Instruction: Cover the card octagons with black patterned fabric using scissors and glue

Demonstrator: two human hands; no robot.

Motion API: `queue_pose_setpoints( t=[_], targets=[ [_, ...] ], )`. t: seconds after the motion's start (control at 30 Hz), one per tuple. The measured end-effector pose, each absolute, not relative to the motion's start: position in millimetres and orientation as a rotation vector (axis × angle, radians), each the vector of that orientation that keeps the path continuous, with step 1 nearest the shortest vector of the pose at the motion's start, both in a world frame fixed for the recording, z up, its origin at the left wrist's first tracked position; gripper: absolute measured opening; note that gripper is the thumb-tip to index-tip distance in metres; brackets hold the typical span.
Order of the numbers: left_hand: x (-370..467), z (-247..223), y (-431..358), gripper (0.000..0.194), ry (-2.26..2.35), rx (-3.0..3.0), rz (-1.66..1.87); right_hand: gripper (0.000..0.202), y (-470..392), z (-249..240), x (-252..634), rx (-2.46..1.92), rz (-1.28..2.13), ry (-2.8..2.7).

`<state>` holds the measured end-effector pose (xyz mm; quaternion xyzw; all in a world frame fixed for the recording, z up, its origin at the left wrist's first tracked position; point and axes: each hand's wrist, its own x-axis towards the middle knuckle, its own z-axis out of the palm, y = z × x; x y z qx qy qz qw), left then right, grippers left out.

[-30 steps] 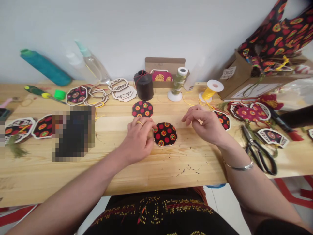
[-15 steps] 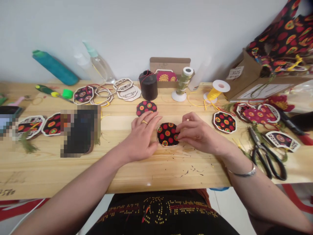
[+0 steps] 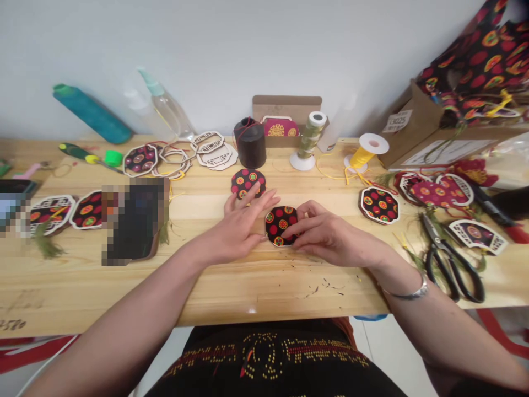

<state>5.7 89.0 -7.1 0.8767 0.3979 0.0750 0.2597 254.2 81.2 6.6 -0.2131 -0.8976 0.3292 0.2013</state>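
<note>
A black octagonal piece with red and orange flower patterns and a pale rim (image 3: 281,223) lies on the wooden table between my hands. The fingers of my right hand (image 3: 326,231) rest over its right side, loosely spread. My left hand (image 3: 235,231), with a ring on it, is just left of the piece, fingers apart, its thumb close to the left edge. Behind the left fingers lies a second patterned piece (image 3: 247,182), partly covered by a fingertip.
Along the wall stand a black thread spool (image 3: 250,144), a green roll (image 3: 309,138) and a yellow spool (image 3: 363,153). Black-handled scissors (image 3: 448,259) lie at right near a cardboard box (image 3: 417,127). A blurred dark phone-like object (image 3: 136,220) lies left.
My left fingers have spread and shifted, uncovering more of the rear piece. My right fingers have moved slightly left and reach farther over the near piece.
</note>
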Motion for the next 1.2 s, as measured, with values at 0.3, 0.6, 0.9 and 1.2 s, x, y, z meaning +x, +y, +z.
queue_pose_setpoints(
  t=[0.3, 0.6, 0.9, 1.2],
  targets=[
    [7.3, -8.7, 90.3, 0.077, 1.064, 2.423, 0.201, 0.017, 80.6, 8.4, 253.1, -0.588, 0.969, -2.514],
    [5.8, -7.5, 90.9, 0.075, 1.061, 2.419, 0.151, 0.016, 81.0, 8.5, 253.8, -0.608, 0.975, -2.537],
    [7.5, -6.0, 89.8, 0.080, 1.056, 2.387, 0.173, 0.016, 80.8, 7.7, 254.7, -0.609, 0.987, -2.529],
    [8.8, -6.8, 89.3, 0.080, 1.064, 2.371, 0.183, 0.018, 80.8, 8.6, 255.9, -0.610, 0.977, -2.538]
  ],
)
